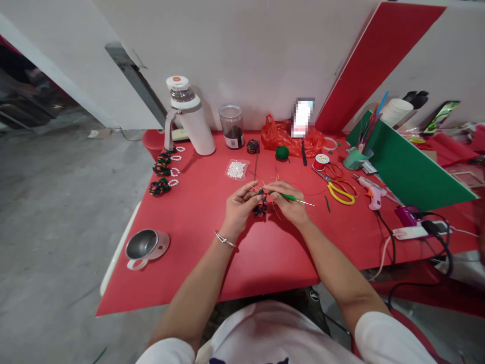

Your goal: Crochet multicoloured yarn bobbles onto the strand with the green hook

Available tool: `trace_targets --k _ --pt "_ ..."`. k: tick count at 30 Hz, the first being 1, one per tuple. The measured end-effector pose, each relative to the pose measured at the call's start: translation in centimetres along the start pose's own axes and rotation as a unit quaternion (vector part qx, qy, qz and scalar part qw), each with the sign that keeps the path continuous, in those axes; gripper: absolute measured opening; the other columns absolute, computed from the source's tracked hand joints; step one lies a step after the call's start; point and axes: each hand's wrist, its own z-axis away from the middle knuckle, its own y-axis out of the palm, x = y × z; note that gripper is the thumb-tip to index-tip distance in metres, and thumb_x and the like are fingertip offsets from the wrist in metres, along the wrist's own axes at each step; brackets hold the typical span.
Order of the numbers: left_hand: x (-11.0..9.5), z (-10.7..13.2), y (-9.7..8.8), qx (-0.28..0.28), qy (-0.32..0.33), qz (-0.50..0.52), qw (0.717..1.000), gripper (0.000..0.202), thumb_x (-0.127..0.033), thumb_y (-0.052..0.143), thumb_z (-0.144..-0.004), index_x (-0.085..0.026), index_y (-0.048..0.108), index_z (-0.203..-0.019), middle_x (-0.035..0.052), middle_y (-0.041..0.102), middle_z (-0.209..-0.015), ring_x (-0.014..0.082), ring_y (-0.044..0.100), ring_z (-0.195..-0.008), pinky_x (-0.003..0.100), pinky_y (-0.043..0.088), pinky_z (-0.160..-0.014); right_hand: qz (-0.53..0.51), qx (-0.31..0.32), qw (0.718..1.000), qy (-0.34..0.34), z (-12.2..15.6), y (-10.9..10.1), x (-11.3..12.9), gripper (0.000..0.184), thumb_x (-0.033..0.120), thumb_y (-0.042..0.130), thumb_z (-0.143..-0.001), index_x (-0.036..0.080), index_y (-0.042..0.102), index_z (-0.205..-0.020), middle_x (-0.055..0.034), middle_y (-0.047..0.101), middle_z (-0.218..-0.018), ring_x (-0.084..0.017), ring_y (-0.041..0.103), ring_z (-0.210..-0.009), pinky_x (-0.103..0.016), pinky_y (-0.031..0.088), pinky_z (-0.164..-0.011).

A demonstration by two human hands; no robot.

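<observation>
Left hand (238, 203) pinches dark yarn piece (260, 210); right hand (291, 206) grips green-handled hook (287, 196). Advisable: light, even tension, short hook strokes.

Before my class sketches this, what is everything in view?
Yarn piece: 1, dark multicoloured, centre
Slim hook: 1, green-handled, centre
Yarn balls: 2, multicoloured and green, back
Bead packet: 1, white, left of centre
Beaded yarn pieces: 4, dark multicoloured, left
Handled flask: 1, white, back left
Steel-lined mug: 1, whitish, front left
Plastic jar: 1, clear, beside flask
Plastic bag: 1, red, back
Lit screens: 2, white and green, back
Scissors: 1, yellow-handled, right
Thread spool: 1, red-white, right
Glue gun: 1, pink, right
Tool cup: 1, green, right
Upright board: 1, green, right
Power strip: 1, white, right
Cup-like stack: 1, white, behind board
Tabletop: 1, red, beneath
Left hand: 1, bare, holding yarn piece
Right hand: 1, bare, holding hook
</observation>
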Motion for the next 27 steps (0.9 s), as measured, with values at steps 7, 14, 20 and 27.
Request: trace_targets --k 7,14,20,27 --pt "0.2 0.0 0.0 -0.002 0.038 -0.036 0.999 0.058 -0.019 0.09 -0.061 -0.019 0.076 -0.117 -0.0003 0.074 -0.075 0.0094 0.067 -0.068 0.023 0.052 -0.068 -0.03 0.021 0.999 0.006 0.0 0.3 -0.5 0.03 0.053 0.064 -0.093 0.032 0.08 -0.106 -0.0037 0.081 -0.106 -0.02 0.074 -0.102 -0.04 0.057 -0.099" --pt "0.0 0.2 0.2 -0.005 0.042 -0.038 0.998 0.056 -0.018 0.091 -0.06 -0.019 0.077 -0.114 -0.0003 0.073 -0.074 0.0095 0.065 -0.066 0.023 0.052 -0.066 -0.014 0.015 1.0 0.021 0.3 0.4 -1.1 0.032 0.055 0.061 -0.094 0.032 0.079 -0.109 -0.0038 0.081 -0.103 -0.02 0.075 -0.096 -0.038 0.06 -0.091" --pt "0.2 0.2 0.1 0.0 0.049 -0.068 0.996 0.059 -0.021 0.089 -0.064 -0.018 0.075 -0.121 -0.0028 0.068 -0.067 0.0087 0.061 -0.062 0.022 0.049 -0.062 -0.027 -0.006 0.999 0.031 0.6 0.6 -1.4 0.027 0.051 0.063 -0.094 0.034 0.079 -0.109 -0.0022 0.082 -0.104 -0.019 0.076 -0.094 -0.036 0.06 -0.089" --pt "0.0 0.4 0.5 -0.041 0.111 -0.09 0.989 0.051 -0.018 0.09 -0.061 -0.023 0.079 -0.11 0.001 0.074 -0.094 0.0039 0.053 -0.058 0.02 0.048 -0.057 -0.02 -0.001 0.999 0.035 0.6 0.7 -1.5 0.031 0.05 0.062 -0.096 0.033 0.077 -0.117 -0.004 0.08 -0.111 -0.02 0.075 -0.101 -0.038 0.059 -0.094"
